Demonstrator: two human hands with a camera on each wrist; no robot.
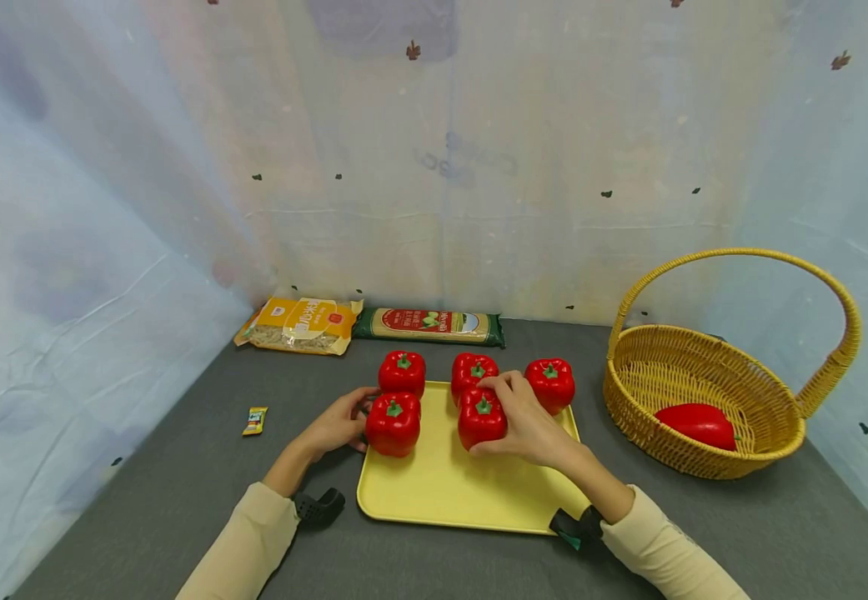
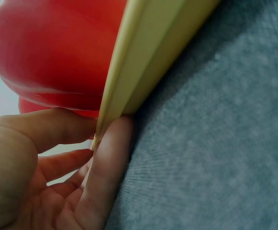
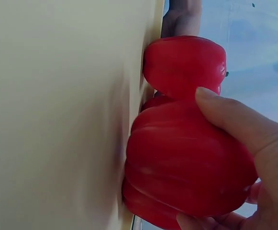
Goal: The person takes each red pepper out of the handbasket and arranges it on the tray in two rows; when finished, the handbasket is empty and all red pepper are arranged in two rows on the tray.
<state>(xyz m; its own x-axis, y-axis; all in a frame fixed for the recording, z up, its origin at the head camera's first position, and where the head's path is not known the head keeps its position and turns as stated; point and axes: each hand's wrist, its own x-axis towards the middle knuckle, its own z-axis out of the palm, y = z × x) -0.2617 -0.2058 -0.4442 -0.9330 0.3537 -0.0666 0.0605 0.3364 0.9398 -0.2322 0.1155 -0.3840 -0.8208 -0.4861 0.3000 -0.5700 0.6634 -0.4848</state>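
Note:
Several red bell peppers sit in two rows on a yellow tray (image 1: 471,500). My right hand (image 1: 527,421) grips the front middle bell pepper (image 1: 481,427), thumb on one side and fingers round the other; in the right wrist view this pepper (image 3: 186,158) is at or just above the tray surface. At the tray's left edge, my left hand (image 1: 339,425) is beside the front left bell pepper (image 1: 393,429). The left wrist view shows its fingers (image 2: 112,153) pinching the tray rim. Behind stand a back left pepper (image 1: 402,372), a back middle pepper (image 1: 473,369) and a back right pepper (image 1: 551,383).
A wicker basket (image 1: 629,417) with a tall handle stands at the right, a long red pepper (image 1: 699,425) inside. Along the back lie a yellow grain bag (image 1: 302,323) and a green packet (image 1: 429,326). A small yellow sachet (image 1: 255,421) lies at the left on the grey table (image 1: 178,500).

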